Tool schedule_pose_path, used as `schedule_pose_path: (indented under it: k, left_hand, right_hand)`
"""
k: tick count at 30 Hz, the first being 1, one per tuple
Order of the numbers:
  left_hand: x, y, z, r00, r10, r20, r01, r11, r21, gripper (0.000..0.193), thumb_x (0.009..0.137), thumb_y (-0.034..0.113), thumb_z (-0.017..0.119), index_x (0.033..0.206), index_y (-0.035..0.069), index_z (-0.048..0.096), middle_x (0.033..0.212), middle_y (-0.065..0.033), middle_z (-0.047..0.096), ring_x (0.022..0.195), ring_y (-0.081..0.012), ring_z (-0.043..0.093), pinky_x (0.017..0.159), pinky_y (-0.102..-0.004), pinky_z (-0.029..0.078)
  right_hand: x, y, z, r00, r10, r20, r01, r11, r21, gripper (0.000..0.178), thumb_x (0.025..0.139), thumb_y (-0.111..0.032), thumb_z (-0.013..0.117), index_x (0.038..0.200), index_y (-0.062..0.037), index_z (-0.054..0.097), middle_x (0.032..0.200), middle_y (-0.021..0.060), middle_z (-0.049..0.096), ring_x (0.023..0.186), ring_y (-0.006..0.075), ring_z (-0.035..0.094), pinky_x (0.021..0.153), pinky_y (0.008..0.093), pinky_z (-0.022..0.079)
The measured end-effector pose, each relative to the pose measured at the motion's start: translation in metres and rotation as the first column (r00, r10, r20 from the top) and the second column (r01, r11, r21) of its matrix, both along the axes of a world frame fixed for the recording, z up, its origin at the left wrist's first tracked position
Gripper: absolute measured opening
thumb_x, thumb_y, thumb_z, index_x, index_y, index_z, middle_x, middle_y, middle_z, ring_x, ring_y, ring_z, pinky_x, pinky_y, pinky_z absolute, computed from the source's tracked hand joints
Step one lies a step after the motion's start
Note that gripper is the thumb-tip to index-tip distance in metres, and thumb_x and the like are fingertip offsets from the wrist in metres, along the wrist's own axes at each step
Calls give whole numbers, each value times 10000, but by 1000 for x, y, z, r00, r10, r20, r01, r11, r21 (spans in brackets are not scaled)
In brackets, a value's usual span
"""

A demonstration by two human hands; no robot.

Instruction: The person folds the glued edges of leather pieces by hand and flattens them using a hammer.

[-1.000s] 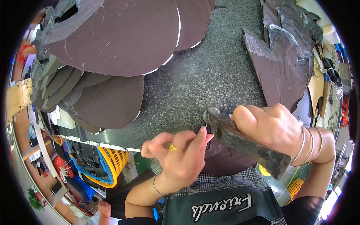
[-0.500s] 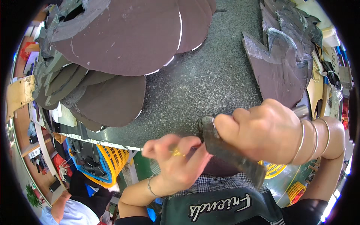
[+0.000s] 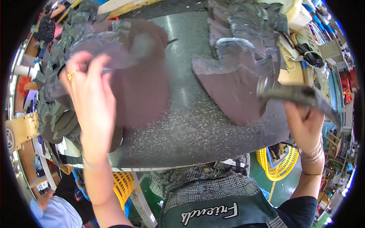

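Observation:
My left hand (image 3: 91, 91) is over the left pile of dark brown leather-like pieces (image 3: 146, 87), near their grey far edges. Its fingers look apart, though motion smears them, and the pale-edged piece just beyond the fingertips is blurred too. A yellow ring sits on one finger. On the right, my right hand (image 3: 306, 121) is closed around a hammer (image 3: 292, 93) with a long dark head, raised above the table's right side. The hammer is blurred and my fingers hide its handle. Close to it lies the right pile of brown pieces (image 3: 243, 91), overlapping, with grey upper edges.
The speckled dark table top (image 3: 178, 125) runs between the piles. Below its edge stand a yellow basket (image 3: 279, 163) at right and another yellow basket (image 3: 123, 186) at left. A person in a light blue top (image 3: 61, 205) is at lower left. Cardboard (image 3: 291, 72) lies beyond the right pile.
My hands were together near the table's front edge, the left pinching a brown piece beside the hammer. Now they are apart, left over its pile, hammer raised at right. The view has shifted.

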State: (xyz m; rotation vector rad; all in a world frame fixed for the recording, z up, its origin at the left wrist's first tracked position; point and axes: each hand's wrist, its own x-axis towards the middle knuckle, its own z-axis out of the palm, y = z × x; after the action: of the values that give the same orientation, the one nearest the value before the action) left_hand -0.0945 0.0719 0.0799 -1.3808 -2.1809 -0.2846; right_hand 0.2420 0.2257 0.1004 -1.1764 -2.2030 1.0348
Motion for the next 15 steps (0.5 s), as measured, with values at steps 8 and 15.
schedule_pose_path:
  k: [8,15]
  left_hand:
    - [102,136,-25,768,-575,283,585,809,58,538,743,305,781,1207,83,622,1300,-91,565,1188,-337,464,997,-508,345]
    - [162,84,-54,596,-697,399,803,527,-279,671,764,225,730,1311,-73,481,1421,-309,384,1305,-511,383,1018,-627,374]
  right_hand:
    - [-13,117,-46,994,105,1,-97,912,399,324,904,-193,659,1144,19,612,1011,180,665,932,231,640,822,352,496]
    - [-23,134,-51,1000,5,-11,0,930,367,336,908,-270,659,1067,23,617,856,133,654,772,200,643,671,338,514]
